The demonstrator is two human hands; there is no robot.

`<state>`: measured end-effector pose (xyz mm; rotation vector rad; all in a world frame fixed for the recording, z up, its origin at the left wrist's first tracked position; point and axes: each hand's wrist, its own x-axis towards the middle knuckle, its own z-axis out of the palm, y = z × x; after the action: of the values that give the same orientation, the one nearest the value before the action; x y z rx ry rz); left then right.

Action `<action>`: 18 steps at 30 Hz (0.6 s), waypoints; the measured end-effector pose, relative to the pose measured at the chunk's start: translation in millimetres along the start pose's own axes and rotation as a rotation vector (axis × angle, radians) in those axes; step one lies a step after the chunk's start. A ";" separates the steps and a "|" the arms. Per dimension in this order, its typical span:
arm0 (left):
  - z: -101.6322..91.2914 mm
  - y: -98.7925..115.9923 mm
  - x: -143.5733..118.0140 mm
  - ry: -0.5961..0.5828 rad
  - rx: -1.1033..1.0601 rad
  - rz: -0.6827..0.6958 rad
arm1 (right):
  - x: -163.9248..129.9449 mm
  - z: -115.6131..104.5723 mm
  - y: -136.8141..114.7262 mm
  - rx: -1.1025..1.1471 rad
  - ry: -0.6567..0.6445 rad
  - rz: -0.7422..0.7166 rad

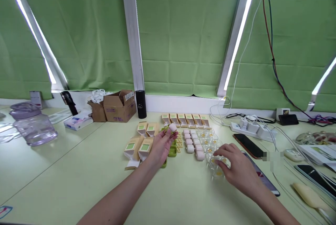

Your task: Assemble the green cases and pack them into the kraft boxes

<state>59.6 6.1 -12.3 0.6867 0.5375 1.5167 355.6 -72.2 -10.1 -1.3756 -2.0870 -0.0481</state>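
My left hand (162,145) is closed around a small rounded piece (172,127) with a pinkish-white top and a darker base partly hidden by my fingers. Below that hand lie olive-green square pieces (172,152), beside a column of small yellow pieces (179,145). Pale pink and white rounded blocks (190,148) stand in two columns near the middle. To their right are clear plastic pieces with yellow centres (209,141). My right hand (237,167) reaches over the nearest of these, thumb and fingers closing on a clear plastic piece (223,162).
Kraft boxes with white flaps (132,147) stand left of my hand, and a row of similar boxes (185,120) is behind. Phones (249,146), a power strip (253,130) and loose cables lie right. A cardboard box (119,107), black cylinder (141,104) and purple jug (34,125) are left.
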 end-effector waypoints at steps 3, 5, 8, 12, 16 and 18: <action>0.0 -0.9 -0.1 0.013 -0.001 0.009 | -21.1 10.0 8.5 -0.170 -0.036 -0.071; -0.2 -1.5 -0.7 0.017 0.000 0.011 | -28.9 15.5 11.4 -0.230 -0.035 -0.094; -0.7 -1.6 -1.9 0.006 0.008 0.016 | -32.0 14.1 9.7 -0.226 -0.045 -0.095; -1.1 -1.0 -3.0 0.003 0.022 0.021 | -20.7 -5.9 -6.9 0.029 -0.059 -0.036; -1.4 -1.6 -2.1 0.007 0.033 0.028 | 12.0 -17.5 -34.8 0.588 -0.083 0.099; -2.0 -2.3 -1.1 0.009 0.040 0.032 | 34.2 -11.2 -48.5 0.957 -0.114 0.165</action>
<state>59.9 5.3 -15.4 0.7222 0.5674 1.5427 311.6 -70.3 31.2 -0.9283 -1.6702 0.9819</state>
